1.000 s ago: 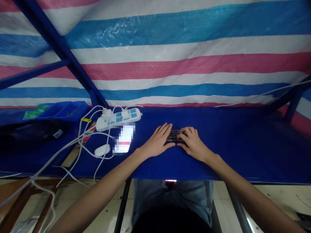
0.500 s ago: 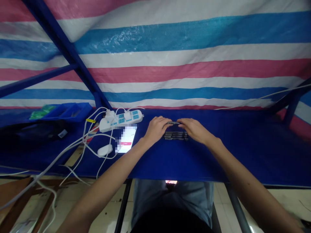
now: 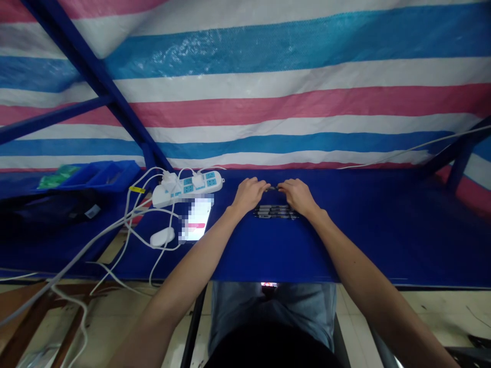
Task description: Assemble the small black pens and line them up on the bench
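Both hands meet over the blue table [image 3: 264, 250], one at each end of a dark pen [image 3: 272, 188]. My left hand [image 3: 249, 194] is closed with its fingertips on the pen's left end. The fingers of my right hand [image 3: 297, 195] pinch the right end. Most of this pen is covered by the fingers. Just nearer to me, several dark pens [image 3: 274, 211] lie side by side in a neat row, pointing left to right. My right hand partly covers their right ends.
Left of my hands are a white power strip [image 3: 187, 187] with plugs and tangled white cables, a lit phone [image 3: 197, 220] and a white adapter [image 3: 162, 237]. Farther left is a blue tray [image 3: 111, 175]. A blue metal frame [image 3: 126, 117] stands before the striped sheet [image 3: 268, 112].
The view has shifted slightly. Both hands still hold the pen behind the row, and the right hand has turned a little, with less of the pen showing between them.
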`<action>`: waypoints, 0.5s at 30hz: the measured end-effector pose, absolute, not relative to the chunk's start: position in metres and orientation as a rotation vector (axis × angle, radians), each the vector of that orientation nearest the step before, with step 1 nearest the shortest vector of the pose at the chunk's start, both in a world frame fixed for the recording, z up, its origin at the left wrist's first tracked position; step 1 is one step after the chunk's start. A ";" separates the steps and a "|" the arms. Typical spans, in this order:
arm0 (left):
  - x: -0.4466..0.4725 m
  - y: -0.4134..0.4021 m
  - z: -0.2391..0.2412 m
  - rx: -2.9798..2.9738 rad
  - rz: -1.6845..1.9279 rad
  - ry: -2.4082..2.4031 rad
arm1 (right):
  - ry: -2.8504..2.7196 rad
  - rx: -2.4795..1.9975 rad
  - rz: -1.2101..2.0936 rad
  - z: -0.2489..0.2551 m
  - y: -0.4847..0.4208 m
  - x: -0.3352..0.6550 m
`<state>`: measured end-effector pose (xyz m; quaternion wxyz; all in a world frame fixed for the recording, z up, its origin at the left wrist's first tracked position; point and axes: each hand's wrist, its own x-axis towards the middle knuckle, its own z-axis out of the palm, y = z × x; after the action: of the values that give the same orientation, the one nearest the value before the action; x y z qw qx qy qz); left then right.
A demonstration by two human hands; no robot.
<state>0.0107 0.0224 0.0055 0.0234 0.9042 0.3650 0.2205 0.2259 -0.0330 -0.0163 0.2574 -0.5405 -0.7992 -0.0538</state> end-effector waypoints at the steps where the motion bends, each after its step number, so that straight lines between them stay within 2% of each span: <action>1: 0.009 0.021 0.005 2.795 0.698 1.095 | -2.157 -1.468 -0.139 -0.017 -0.035 0.227; 9: 0.000 0.006 0.007 2.624 0.944 1.036 | -1.974 -1.426 -0.045 -0.020 -0.049 0.230; 15: 0.000 0.005 0.005 2.643 0.903 1.094 | -1.960 -1.352 -0.027 -0.018 -0.052 0.225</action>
<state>-0.0003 0.0046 0.0049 0.0708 0.8789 0.3638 0.3004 0.2246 -0.0516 -0.0175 0.3712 -0.5273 -0.7643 -0.0105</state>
